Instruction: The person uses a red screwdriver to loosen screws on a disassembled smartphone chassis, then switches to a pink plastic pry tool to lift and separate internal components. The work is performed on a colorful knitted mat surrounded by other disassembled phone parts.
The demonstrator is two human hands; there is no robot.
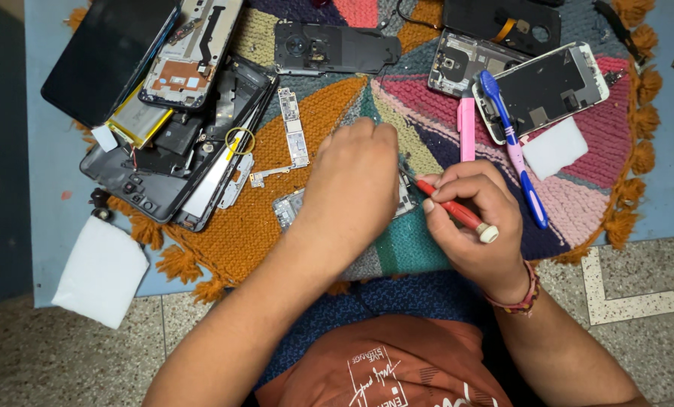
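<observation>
My left hand (354, 181) lies palm down on a small circuit board (287, 208) in the middle of the colourful woven mat (276, 226), covering most of it. My right hand (476, 218) grips a red screwdriver (457, 213) with a white cap, its tip pointing left toward the board beside my left hand. A narrow loose circuit board (293, 126) lies just beyond my left hand.
A heap of opened phone shells, a screen and a battery (137, 120) fills the left of the mat. More phone frames (548, 87) lie at the far right with a blue-and-pink toothbrush (514, 147) and pink tool (466, 128). White pads (102, 271) (554, 147) sit nearby.
</observation>
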